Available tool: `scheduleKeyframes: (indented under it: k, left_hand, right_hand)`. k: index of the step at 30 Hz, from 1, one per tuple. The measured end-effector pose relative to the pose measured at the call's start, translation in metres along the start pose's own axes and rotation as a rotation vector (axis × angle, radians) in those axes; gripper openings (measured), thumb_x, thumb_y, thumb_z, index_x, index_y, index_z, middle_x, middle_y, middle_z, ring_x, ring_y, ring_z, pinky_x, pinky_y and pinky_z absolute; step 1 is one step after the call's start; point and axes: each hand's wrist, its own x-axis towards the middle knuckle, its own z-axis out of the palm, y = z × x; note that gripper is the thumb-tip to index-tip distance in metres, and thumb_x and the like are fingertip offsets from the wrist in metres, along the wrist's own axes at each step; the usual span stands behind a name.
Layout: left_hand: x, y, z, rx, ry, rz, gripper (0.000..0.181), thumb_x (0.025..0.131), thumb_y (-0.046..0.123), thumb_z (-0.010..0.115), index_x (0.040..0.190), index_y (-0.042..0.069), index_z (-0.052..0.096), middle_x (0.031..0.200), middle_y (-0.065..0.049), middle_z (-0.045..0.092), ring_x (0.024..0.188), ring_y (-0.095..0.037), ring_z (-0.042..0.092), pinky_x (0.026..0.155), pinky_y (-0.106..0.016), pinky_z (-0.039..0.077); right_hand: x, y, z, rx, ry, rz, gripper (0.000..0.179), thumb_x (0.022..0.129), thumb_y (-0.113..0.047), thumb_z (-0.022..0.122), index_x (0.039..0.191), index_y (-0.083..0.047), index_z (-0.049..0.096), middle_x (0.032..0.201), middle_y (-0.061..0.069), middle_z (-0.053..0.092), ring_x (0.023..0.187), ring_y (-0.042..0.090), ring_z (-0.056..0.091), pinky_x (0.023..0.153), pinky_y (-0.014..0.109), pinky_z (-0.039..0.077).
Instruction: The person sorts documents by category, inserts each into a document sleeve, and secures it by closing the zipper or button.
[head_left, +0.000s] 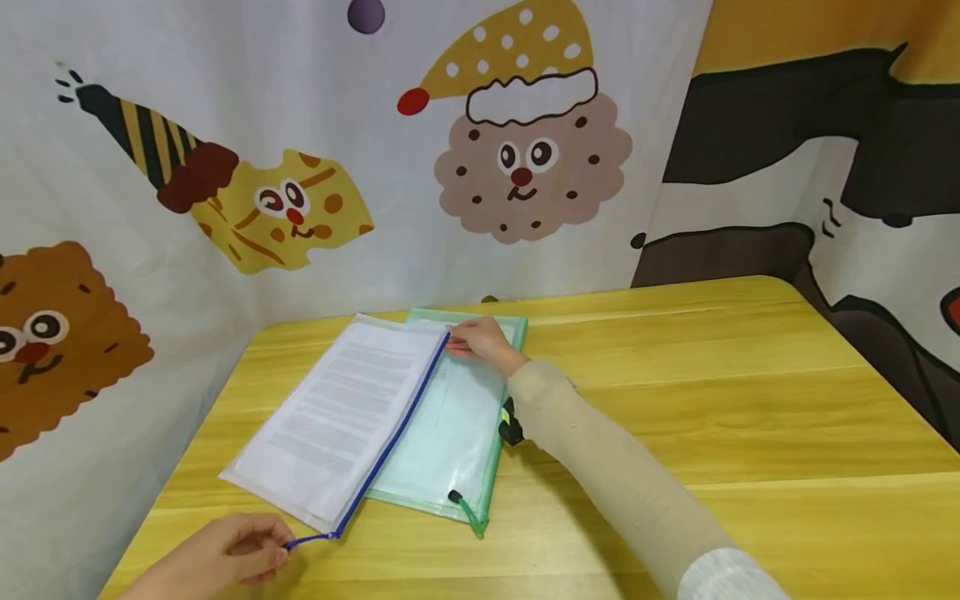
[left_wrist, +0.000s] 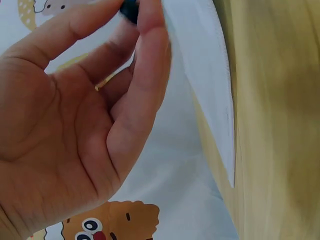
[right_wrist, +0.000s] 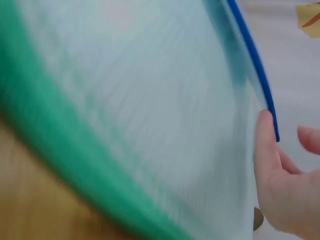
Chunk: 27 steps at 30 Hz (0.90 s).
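Note:
A clear zip document pouch with a blue zipper (head_left: pixel 392 442) holds printed sheets and lies slanted over a green-edged zip pouch (head_left: pixel 438 433). Down at its near corner, my left hand (head_left: pixel 232 550) pinches the pull at the end of the blue zipper's cord; the dark pull (left_wrist: pixel 130 10) shows between thumb and finger in the left wrist view. My right hand (head_left: pixel 487 340) is at the blue zipper's far end, above the green-edged pouch. In the right wrist view, one fairly straight finger (right_wrist: pixel 266 140) touches the zipper's end, with another digit standing apart from it.
The wood-grain table (head_left: pixel 675 400) extends to the right of both pouches. A curtain (head_left: pixel 337 100) printed with cartoon biscuits hangs behind the table and along its left. The green pouch's dark-tipped zipper pull (head_left: pixel 467 510) lies at its near right corner. A black wrist device (head_left: pixel 511 423) hangs under the right forearm.

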Motion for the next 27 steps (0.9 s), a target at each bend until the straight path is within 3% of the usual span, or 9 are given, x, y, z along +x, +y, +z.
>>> scheduleKeyframes:
  k: [5, 9, 13, 17, 20, 27]
  left_hand:
    - [-0.002, 0.002, -0.01, 0.047, 0.109, -0.036, 0.03, 0.105, 0.019, 0.048, 0.11, -0.008, 0.059, 0.095, -0.005, 0.062, 0.08, -0.01, 0.055, 0.071, -0.024, 0.053]
    - [-0.005, 0.003, -0.017, 0.055, 0.13, 0.001, 0.031, 0.108, 0.016, 0.039, 0.104, -0.009, 0.057, 0.09, -0.006, 0.058, 0.075, -0.006, 0.053, 0.065, -0.024, 0.049]
    - [-0.002, 0.004, -0.025, 0.063, 0.151, 0.025, 0.034, 0.109, 0.013, 0.034, 0.102, -0.011, 0.056, 0.086, -0.005, 0.056, 0.072, -0.005, 0.051, 0.062, -0.024, 0.047]
    - [0.007, 0.005, -0.032, 0.1, 0.183, 0.0, 0.034, 0.108, 0.015, 0.037, 0.099, -0.011, 0.059, 0.08, -0.003, 0.055, 0.069, -0.005, 0.05, 0.06, -0.022, 0.047]
    - [0.015, 0.004, -0.036, 0.136, 0.189, -0.017, 0.033, 0.107, 0.015, 0.042, 0.095, -0.009, 0.061, 0.077, -0.001, 0.055, 0.067, -0.006, 0.051, 0.059, -0.021, 0.048]
    - [0.03, -0.003, -0.038, 0.123, 0.155, -0.059, 0.027, 0.103, 0.013, 0.052, 0.089, -0.009, 0.06, 0.072, 0.002, 0.054, 0.064, -0.008, 0.049, 0.058, -0.02, 0.046]
  right_hand:
    - [-0.002, -0.001, 0.012, 0.012, -0.173, 0.004, 0.044, 0.101, -0.012, 0.056, 0.139, 0.008, 0.048, 0.141, 0.023, 0.056, 0.133, 0.032, 0.055, 0.109, 0.039, 0.048]
    - [-0.001, 0.0, 0.024, 0.067, -0.315, 0.013, 0.051, 0.103, -0.014, 0.054, 0.146, 0.007, 0.038, 0.155, 0.019, 0.041, 0.144, 0.031, 0.041, 0.117, 0.044, 0.04]
    - [0.001, 0.004, 0.032, 0.141, -0.416, 0.037, 0.066, 0.104, -0.017, 0.05, 0.157, 0.002, 0.014, 0.164, 0.017, 0.023, 0.152, 0.031, 0.025, 0.121, 0.047, 0.031]
    - [0.0, 0.006, 0.035, 0.16, -0.448, 0.065, 0.077, 0.105, -0.02, 0.049, 0.16, -0.007, -0.003, 0.167, 0.014, 0.013, 0.155, 0.028, 0.015, 0.123, 0.047, 0.028]
    - [-0.002, 0.006, 0.033, 0.137, -0.456, 0.068, 0.078, 0.105, -0.021, 0.049, 0.161, -0.011, -0.004, 0.168, 0.012, 0.011, 0.156, 0.027, 0.012, 0.124, 0.046, 0.027]
    - [-0.013, -0.003, 0.018, 0.079, -0.475, 0.022, 0.074, 0.105, -0.023, 0.049, 0.161, -0.011, 0.002, 0.167, 0.012, 0.015, 0.155, 0.029, 0.014, 0.124, 0.047, 0.025]
